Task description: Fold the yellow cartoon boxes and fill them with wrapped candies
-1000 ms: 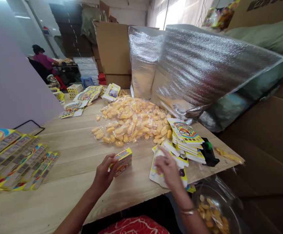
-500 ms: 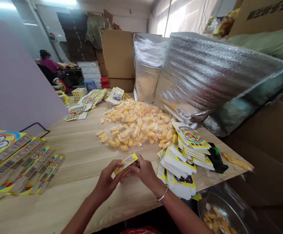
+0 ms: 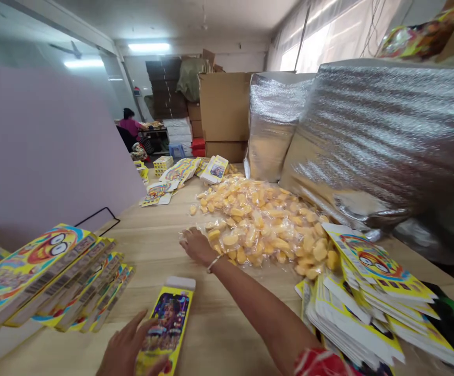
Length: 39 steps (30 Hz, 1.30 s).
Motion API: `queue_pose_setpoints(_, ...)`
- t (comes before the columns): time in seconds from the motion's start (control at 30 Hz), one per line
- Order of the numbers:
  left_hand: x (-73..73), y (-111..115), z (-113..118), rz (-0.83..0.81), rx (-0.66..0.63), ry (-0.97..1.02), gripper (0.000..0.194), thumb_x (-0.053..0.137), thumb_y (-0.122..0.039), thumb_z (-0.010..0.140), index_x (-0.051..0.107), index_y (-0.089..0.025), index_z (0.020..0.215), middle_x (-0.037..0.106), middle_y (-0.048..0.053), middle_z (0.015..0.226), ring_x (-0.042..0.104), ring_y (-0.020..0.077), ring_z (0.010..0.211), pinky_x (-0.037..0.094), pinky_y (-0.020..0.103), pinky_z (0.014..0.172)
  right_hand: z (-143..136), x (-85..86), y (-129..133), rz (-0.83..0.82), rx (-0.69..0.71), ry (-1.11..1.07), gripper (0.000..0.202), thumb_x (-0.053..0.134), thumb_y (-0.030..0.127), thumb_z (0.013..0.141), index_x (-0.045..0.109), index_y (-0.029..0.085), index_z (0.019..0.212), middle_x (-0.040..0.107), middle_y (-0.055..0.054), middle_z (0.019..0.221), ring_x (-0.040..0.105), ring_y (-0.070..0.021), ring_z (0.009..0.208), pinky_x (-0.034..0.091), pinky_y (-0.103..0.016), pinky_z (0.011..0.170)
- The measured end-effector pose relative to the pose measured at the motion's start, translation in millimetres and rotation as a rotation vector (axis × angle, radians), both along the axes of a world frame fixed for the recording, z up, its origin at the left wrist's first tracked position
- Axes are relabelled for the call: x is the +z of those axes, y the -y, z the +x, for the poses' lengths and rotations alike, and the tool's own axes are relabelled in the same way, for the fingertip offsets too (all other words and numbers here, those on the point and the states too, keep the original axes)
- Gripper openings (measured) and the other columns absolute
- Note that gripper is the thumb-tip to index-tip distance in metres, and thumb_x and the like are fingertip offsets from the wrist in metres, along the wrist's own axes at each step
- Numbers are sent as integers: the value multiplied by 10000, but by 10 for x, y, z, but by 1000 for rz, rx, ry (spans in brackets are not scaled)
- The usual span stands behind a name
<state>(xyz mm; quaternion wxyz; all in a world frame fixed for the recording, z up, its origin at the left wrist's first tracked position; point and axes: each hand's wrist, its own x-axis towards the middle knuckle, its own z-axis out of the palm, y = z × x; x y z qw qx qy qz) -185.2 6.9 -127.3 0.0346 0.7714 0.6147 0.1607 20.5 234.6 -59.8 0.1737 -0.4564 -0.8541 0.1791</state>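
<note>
My left hand (image 3: 127, 344) grips the lower end of a yellow printed cardboard box (image 3: 174, 312). The box lies with its dark picture side up and a pale flap open at the far end. My right hand (image 3: 196, 246), with a bracelet at the wrist, reaches to the left edge of a heap of clear-wrapped yellow-orange pieces (image 3: 258, 214). Its fingers are bent down over a clear packet; clear film shows beside the fingertips, and the contents are mostly hidden under the hand.
Filled yellow boxes (image 3: 58, 277) lean in a row at left. Flat cartons (image 3: 368, 297) are piled at right, more cartons (image 3: 183, 172) lie at the back. Silver foil bags (image 3: 383, 141) and a large brown carton (image 3: 223, 109) stand behind. A person (image 3: 130, 124) sits far off.
Both hands were together on the small box. Now my left hand alone has it, lower and nearer, with the flap showing. My right hand has moved forward to the heap. The view has swung left.
</note>
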Motion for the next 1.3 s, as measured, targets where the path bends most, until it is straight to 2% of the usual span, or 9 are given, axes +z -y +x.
queue_pose_setpoints(0.1,-272,-247,120,-89,129,-44,609,636,-516,700,580,-229,1233,519,200,1376,594,368,1148,553,510,791,-277,-213,-289,22,9,50,530,477,367,939,392,89,1382,303,-236,1493,256,-352,1388,242,-555,1074)
queue_pose_setpoints(0.2,-432,-322,-107,-139,148,-87,624,634,-429,672,551,-228,1257,507,204,1382,587,377,1151,544,514,771,-186,-550,-206,10,57,116,543,509,371,922,403,94,1377,293,-224,1505,201,-355,1411,171,-593,1099)
queue_pose_setpoints(0.37,-186,-279,-420,-82,-49,-43,611,660,-356,631,541,-312,1229,467,103,1436,507,348,1230,462,492,936,492,-876,688,185,152,144,446,436,332,956,429,175,1373,390,-162,1468,323,-330,1348,287,-551,1052)
queue_pose_setpoints(0.47,33,-361,-205,-167,-295,6,543,651,-427,696,534,-299,1211,437,87,1458,448,312,1278,395,458,1015,882,-844,1240,145,149,100,340,441,307,959,533,235,1278,530,-101,1354,475,-291,1183,385,-475,958)
queue_pose_setpoints(0.6,125,-454,110,-193,-335,34,578,673,-459,668,526,-252,1187,466,113,1425,469,322,1244,371,473,1013,1180,-786,1561,57,113,-57,183,497,253,942,652,239,1038,666,-43,1043,551,-209,952,423,-355,858)
queue_pose_setpoints(0.77,99,-431,130,-167,-323,35,678,685,-436,643,474,-247,1259,501,113,1383,493,322,1221,374,461,1006,1143,-643,1526,80,-19,-204,149,509,217,933,653,203,970,658,-51,940,561,-193,899,420,-330,818)
queue_pose_setpoints(0.97,93,-419,118,-164,-340,33,680,670,-439,672,448,-257,1289,454,111,1426,448,319,1273,359,452,1025,777,-497,1562,92,283,146,128,515,142,901,624,164,965,631,-105,950,544,-245,938,436,-384,820)
queue_pose_setpoints(1.17,111,-410,144,-171,-332,14,671,651,-434,706,409,-263,1308,444,110,1428,457,316,1256,366,447,1005,683,-605,1568,-253,193,-453,486,480,83,873,374,168,1339,614,-84,1146,617,-153,956,508,-270,777)
queue_pose_setpoints(1.3,94,-408,121,-179,-363,-2,686,660,-441,697,399,-260,1305,418,114,1447,431,328,1273,342,466,1014,1002,-569,1473,1,-31,-435,286,424,58,886,606,174,1073,625,-99,1092,585,-198,1014,483,-346,861)
